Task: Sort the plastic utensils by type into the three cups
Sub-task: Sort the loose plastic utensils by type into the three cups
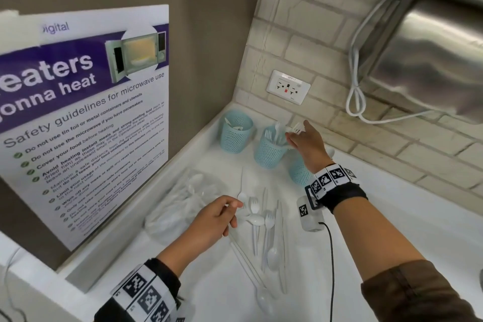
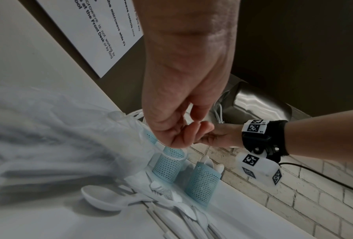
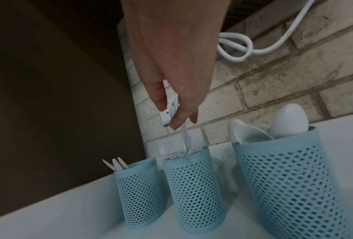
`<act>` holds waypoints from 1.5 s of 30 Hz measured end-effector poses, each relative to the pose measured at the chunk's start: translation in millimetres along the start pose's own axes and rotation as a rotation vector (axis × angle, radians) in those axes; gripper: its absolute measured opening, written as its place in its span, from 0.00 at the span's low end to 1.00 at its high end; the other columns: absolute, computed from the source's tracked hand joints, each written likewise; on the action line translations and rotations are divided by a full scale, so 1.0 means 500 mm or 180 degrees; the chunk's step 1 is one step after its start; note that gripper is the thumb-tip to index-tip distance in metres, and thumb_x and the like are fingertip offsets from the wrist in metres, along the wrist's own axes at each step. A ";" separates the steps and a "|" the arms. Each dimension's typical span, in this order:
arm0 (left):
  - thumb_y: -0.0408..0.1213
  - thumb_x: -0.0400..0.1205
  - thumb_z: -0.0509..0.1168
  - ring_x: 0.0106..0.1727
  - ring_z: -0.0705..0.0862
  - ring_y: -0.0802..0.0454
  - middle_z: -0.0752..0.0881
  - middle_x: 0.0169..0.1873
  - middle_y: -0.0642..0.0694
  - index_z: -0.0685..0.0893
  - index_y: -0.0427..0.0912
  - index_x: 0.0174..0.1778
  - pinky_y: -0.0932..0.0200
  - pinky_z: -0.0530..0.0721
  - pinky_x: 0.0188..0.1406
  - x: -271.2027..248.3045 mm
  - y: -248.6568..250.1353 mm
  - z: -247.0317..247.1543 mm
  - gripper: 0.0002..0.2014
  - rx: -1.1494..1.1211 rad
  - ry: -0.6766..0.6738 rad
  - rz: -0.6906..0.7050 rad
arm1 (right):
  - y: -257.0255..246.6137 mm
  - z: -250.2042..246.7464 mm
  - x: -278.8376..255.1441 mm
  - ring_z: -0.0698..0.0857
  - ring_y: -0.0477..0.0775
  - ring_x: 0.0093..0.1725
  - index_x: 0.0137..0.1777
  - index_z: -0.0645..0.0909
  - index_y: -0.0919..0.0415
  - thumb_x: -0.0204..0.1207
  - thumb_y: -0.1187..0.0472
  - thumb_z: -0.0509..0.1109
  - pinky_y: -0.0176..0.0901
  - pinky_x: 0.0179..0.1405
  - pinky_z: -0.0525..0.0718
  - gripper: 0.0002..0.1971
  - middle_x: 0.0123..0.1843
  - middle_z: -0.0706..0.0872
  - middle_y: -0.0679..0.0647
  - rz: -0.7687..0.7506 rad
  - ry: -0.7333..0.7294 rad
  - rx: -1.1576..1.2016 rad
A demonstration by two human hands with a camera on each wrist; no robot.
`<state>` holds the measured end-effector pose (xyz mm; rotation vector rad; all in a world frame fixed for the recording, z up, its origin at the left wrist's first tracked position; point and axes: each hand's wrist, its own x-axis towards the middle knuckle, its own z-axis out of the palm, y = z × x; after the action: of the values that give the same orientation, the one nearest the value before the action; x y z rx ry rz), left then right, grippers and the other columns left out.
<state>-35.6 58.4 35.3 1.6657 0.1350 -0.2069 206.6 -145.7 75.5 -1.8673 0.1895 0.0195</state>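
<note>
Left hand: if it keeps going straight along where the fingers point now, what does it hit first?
Probably the loose utensils. In the head view the left hand has its fingertips aimed at the spoon bowl and fork head at the top of the pile on the counter. Depth is unclear; it may already touch them.

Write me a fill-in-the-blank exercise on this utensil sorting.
The right hand holds a fork over the ___ of three cups. The rightmost cup holds ___. The left hand hovers over loose utensils beside a clear plastic ___.
Missing: middle; spoons; bag.
</note>
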 end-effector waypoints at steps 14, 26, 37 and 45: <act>0.40 0.87 0.55 0.26 0.74 0.57 0.82 0.33 0.50 0.82 0.49 0.54 0.70 0.71 0.24 0.004 -0.003 -0.016 0.10 -0.0001 0.0132 -0.0102 | 0.002 0.021 -0.238 0.85 0.59 0.57 0.72 0.72 0.57 0.79 0.67 0.67 0.48 0.53 0.84 0.22 0.62 0.82 0.60 -0.0491 -0.0825 -0.0806; 0.45 0.87 0.55 0.33 0.80 0.57 0.86 0.39 0.53 0.78 0.49 0.60 0.63 0.75 0.34 -0.019 -0.005 0.001 0.11 0.0466 -0.0368 -0.0525 | 0.223 0.068 -0.448 0.36 0.67 0.83 0.83 0.30 0.48 0.65 0.26 0.67 0.67 0.78 0.51 0.61 0.83 0.33 0.66 0.0728 -0.1617 -0.3328; 0.43 0.87 0.56 0.32 0.78 0.56 0.85 0.38 0.51 0.77 0.46 0.61 0.65 0.73 0.32 -0.024 0.002 -0.009 0.11 0.0342 -0.0238 -0.0632 | 0.223 0.082 -0.466 0.67 0.63 0.72 0.81 0.48 0.56 0.79 0.52 0.69 0.50 0.69 0.70 0.38 0.71 0.65 0.62 0.0561 -0.1022 -0.2773; 0.42 0.87 0.55 0.33 0.79 0.55 0.85 0.39 0.50 0.77 0.47 0.61 0.64 0.74 0.33 -0.023 0.000 -0.009 0.10 0.0351 -0.0248 -0.0670 | 0.222 0.069 -0.461 0.78 0.61 0.67 0.81 0.43 0.62 0.84 0.60 0.60 0.45 0.58 0.79 0.33 0.74 0.71 0.63 0.0928 -0.1043 -0.2031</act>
<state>-46.5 63.2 38.4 1.7500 0.2441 -0.4444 -33.6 -116.9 -15.0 -2.4151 0.2443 0.6480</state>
